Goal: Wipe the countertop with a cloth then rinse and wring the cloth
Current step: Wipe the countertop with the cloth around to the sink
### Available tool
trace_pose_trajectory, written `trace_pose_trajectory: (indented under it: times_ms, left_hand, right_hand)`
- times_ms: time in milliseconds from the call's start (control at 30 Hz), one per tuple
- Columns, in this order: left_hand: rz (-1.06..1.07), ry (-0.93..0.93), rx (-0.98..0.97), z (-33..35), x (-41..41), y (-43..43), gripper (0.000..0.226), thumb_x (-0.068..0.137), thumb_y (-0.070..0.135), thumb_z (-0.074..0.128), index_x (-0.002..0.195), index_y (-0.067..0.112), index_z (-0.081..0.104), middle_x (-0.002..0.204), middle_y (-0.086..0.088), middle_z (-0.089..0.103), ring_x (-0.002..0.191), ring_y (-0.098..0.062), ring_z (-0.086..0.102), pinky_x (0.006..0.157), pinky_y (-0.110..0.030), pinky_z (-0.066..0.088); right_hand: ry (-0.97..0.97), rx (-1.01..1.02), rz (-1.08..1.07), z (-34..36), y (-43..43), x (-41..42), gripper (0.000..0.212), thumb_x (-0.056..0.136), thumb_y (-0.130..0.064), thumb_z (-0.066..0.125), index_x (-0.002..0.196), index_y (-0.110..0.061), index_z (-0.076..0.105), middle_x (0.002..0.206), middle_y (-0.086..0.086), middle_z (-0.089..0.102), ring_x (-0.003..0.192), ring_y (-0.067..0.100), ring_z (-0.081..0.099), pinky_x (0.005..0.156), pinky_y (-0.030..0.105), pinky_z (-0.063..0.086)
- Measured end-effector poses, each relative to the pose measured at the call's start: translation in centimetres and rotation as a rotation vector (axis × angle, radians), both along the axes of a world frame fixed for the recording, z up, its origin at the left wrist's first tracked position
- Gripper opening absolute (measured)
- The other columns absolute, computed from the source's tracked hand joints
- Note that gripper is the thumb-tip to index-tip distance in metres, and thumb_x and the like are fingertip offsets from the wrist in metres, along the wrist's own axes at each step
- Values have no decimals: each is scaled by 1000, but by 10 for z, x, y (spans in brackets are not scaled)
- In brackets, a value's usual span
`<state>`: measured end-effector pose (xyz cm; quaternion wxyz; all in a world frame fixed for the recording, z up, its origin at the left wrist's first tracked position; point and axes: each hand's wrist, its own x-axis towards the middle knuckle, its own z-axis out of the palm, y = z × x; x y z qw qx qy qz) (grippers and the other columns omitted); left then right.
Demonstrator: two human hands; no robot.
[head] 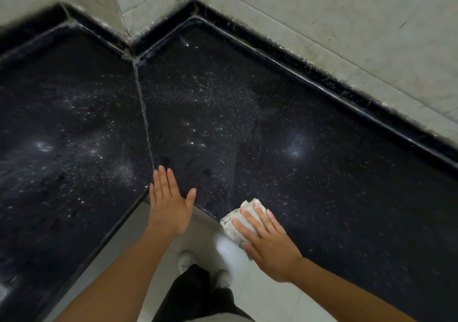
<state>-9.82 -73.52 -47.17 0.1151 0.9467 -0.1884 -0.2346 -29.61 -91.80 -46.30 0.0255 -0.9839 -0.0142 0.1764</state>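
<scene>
Two hands, fingers [162,178] straight: left hand [168,205] rests on speckled black stone surface [272,113], right hand [270,242] presses folded white cloth [231,219], apparently mid-wipe; next, sweep outward.

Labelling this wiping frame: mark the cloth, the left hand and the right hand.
cloth [247,205], head view, on its folded far edge.
left hand [168,205], head view, on the back of the hand.
right hand [270,245], head view, on the back of the hand.
</scene>
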Motion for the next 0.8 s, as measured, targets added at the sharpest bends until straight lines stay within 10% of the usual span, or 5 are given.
trace_pose_trajectory:
  times_ms: [533, 800]
  left_hand:
    - [1, 26, -44, -5, 2, 0, 95, 66, 72, -32, 137, 9, -33, 143, -8, -43, 130, -19, -43, 110, -34, -24]
    - [-15, 2, -54, -5, 4, 3, 92, 67, 70, -31, 136, 11, -35, 142, -7, -45, 129, -18, -44, 110, -35, -24]
  right_hand:
    - [67, 100, -279, -2, -22, 227, 54, 102, -45, 4, 149, -34, -19, 158, -4, -25, 142, 22, -31, 116, 39, -18]
    - [39, 78, -199, -5, 4, 164, 54, 99, -46, 0, 146, -34, -23, 158, -1, -25, 141, 24, -33, 117, 39, -18]
